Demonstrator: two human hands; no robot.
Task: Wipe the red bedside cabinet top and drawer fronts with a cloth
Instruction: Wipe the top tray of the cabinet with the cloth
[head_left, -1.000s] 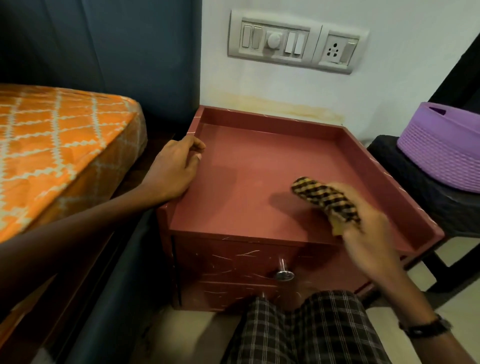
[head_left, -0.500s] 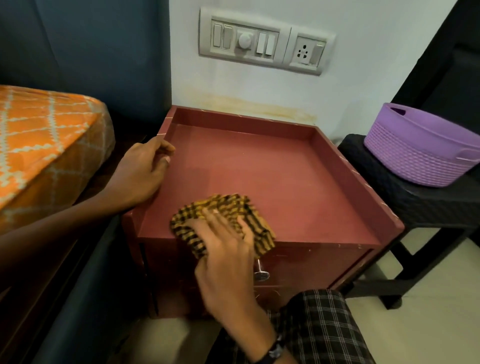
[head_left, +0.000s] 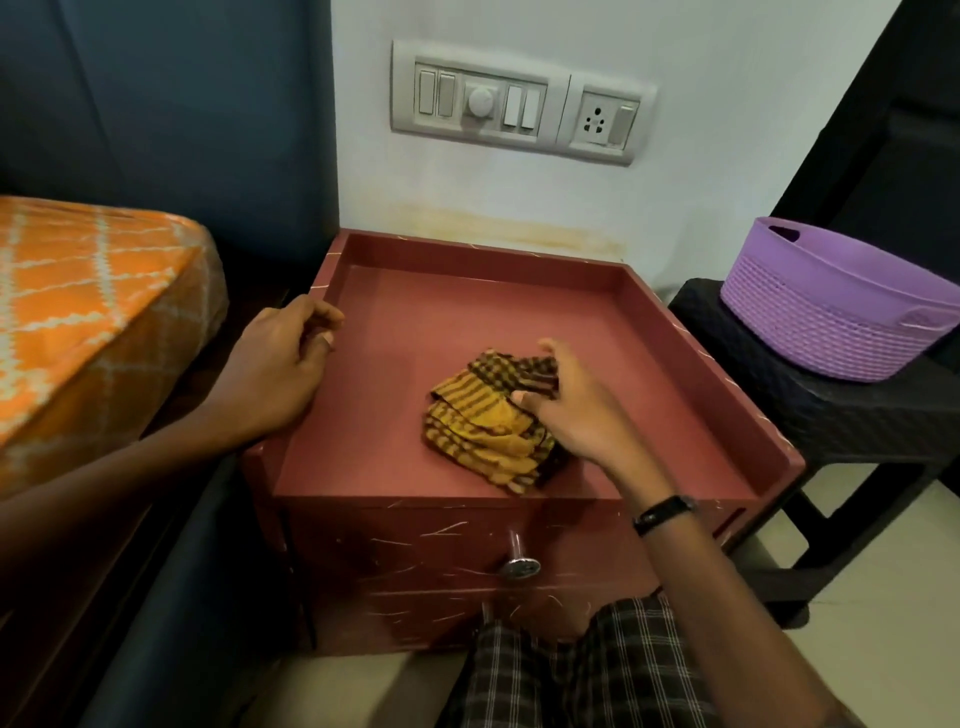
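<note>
The red bedside cabinet (head_left: 467, 312) stands against the white wall, its top a shallow tray with raised rims. A yellow and brown checked cloth (head_left: 483, 421) lies crumpled on the top, right of centre near the front. My right hand (head_left: 576, 410) rests on the cloth's right side, fingers curled into its folds. My left hand (head_left: 275, 364) grips the cabinet's left rim. Below the top, the scratched drawer front (head_left: 415, 561) carries a metal knob (head_left: 519, 564).
An orange patterned mattress (head_left: 88, 312) lies to the left. A purple plastic basket (head_left: 836, 306) sits on a black stool (head_left: 779, 395) close to the cabinet's right side. A switch panel (head_left: 519, 104) hangs on the wall above. My checked-shorts knee (head_left: 582, 670) is before the drawers.
My right hand swept the cloth from the right side to the front left, then back towards the middle right. My left hand stayed on the left rim.
</note>
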